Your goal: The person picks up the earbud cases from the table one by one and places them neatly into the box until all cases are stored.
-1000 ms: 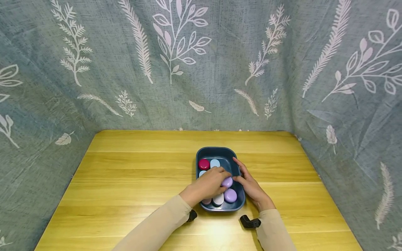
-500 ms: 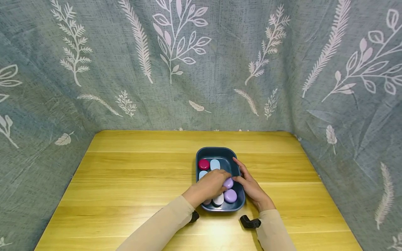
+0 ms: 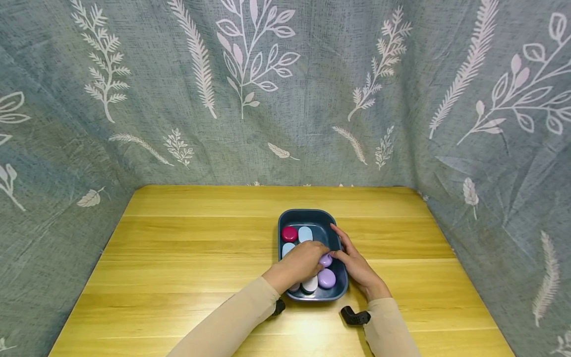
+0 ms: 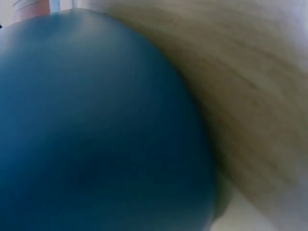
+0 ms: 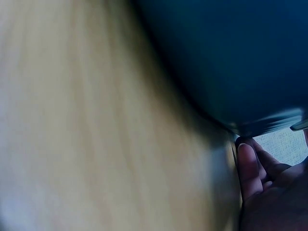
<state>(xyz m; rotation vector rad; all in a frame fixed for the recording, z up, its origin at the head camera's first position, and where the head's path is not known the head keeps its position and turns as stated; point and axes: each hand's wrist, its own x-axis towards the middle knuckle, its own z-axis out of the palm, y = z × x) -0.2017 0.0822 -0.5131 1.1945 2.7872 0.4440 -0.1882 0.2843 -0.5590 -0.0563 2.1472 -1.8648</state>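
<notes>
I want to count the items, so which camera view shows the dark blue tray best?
The head view: the whole dark blue tray is visible with both hands at it. The left wrist view shows only a blurred blue wall, the right wrist view only its underside edge.

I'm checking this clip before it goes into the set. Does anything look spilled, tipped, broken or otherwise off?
Nothing stands out. The blue tray sits flat on the wooden table with the coloured pebble-like pieces all inside it. The left hand grips a purple piece; the right hand rests along the tray's right rim.
</notes>
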